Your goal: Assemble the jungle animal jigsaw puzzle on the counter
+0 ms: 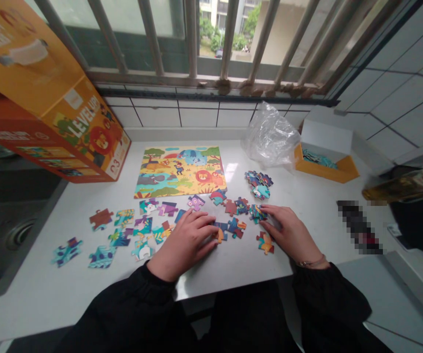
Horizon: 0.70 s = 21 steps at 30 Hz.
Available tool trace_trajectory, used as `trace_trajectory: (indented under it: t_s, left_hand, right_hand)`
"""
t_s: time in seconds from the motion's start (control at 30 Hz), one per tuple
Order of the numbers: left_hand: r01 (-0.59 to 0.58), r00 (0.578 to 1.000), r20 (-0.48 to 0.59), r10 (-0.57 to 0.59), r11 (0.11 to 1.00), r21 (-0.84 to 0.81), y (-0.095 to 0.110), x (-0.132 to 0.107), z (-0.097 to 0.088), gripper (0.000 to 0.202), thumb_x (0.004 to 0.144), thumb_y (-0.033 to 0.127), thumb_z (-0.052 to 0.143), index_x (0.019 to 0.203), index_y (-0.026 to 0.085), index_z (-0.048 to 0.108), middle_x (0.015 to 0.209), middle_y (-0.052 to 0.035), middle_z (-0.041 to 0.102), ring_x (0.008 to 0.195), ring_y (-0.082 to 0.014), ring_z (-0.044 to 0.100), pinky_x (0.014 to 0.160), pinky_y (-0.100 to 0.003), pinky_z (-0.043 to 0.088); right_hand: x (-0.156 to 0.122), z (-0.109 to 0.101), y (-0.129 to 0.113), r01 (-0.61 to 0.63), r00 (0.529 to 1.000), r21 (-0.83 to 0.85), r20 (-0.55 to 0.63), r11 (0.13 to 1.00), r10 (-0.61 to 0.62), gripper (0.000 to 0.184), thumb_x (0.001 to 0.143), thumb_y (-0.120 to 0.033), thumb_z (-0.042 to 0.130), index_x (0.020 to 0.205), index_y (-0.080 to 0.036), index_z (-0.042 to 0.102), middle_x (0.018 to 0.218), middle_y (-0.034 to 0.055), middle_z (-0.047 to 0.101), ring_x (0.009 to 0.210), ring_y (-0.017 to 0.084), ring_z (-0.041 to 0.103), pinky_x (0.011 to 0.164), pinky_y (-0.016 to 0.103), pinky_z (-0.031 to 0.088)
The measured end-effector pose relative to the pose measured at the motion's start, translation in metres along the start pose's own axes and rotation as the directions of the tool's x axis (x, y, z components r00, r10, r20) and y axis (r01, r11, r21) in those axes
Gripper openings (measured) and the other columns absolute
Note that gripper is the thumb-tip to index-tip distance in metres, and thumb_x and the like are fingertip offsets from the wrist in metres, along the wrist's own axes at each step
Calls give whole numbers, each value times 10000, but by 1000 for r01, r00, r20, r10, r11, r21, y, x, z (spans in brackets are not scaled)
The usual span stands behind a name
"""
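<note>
My left hand (191, 235) lies palm down over the loose jigsaw pieces, fingers stretched out. Its fingertips are beside a dark blue and orange puzzle piece (221, 231), and a few pieces are partly covered by the hand. Between thumb and fingers, my right hand (288, 230) grips puzzle pieces (257, 214), seemingly a small pile, at the counter surface. Just below that grip lies an orange and green piece (265, 242). A small heap of pieces (259, 184) sits farther back. More loose pieces spread leftward, including a brown one (101, 219) and a teal one (101, 256).
A colourful animal picture (182, 171) lies flat behind the pieces. At left stand an orange puzzle box (86, 122) and a sink (20, 235). Clear plastic wrap (270, 135) and an open yellow box (325, 166) are at back right, with a bottle (391, 185) beyond.
</note>
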<state>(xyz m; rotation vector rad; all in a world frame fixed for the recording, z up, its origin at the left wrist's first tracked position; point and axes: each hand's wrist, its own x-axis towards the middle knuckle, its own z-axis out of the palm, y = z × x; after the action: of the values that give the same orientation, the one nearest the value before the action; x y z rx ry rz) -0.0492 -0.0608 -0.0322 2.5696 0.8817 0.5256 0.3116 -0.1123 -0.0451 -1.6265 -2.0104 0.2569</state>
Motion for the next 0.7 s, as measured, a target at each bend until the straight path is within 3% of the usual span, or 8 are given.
trace_trajectory:
  t_s: [0.27,0.37,0.47,0.6,0.7]
  left_hand:
    - [91,992,-99,-83,993,75,3,2,0,173,1085,267,625,1209,226,738,1241,-102,745,1203,-297,654,1175,-586,492]
    - [126,987,-109,-115,988,95,5,3,-2,139,1081,262,622,1138,218,740,1183,-94,743,1159,-292,653,1180,-595,488]
    - [170,979,-139,-152,977,131,6,4,-3,127,1075,236,612,1066,209,736,1141,-92,746,1127,-286,660,1210,-614,465]
    - [121,987,-130,-100,979,167,12,13,2,186,1085,231,587,1194,207,736,1330,-123,753,1290,-314,644,1272,-634,415]
    - [1,999,-39,6,987,164,23,27,12,299,1090,248,597,1370,233,699,1559,-122,678,1477,-326,571,1328,-657,345]
  right_hand:
    - [-2,1,0,-6,998,33,-65,999,8,171,1054,-355,707,1181,-261,771,1208,91,824,1130,294,769,998,486,634]
    - [-6,-4,-3,-12,984,-14,-180,1000,9,140,1078,-315,655,1144,-252,762,1163,86,816,1050,259,769,941,429,630]
    - [-9,-9,-3,-93,948,-150,-316,984,41,147,1081,-296,629,1122,-237,757,1098,99,802,980,266,747,924,443,613]
    - [-9,-11,2,-153,955,-260,-289,953,75,196,1074,-311,609,1114,-229,783,1157,157,782,1078,341,709,990,555,587]
    - [-3,-7,-6,-66,980,-213,-198,975,23,239,1068,-316,635,1229,-230,790,1282,163,778,1192,358,698,1073,608,570]
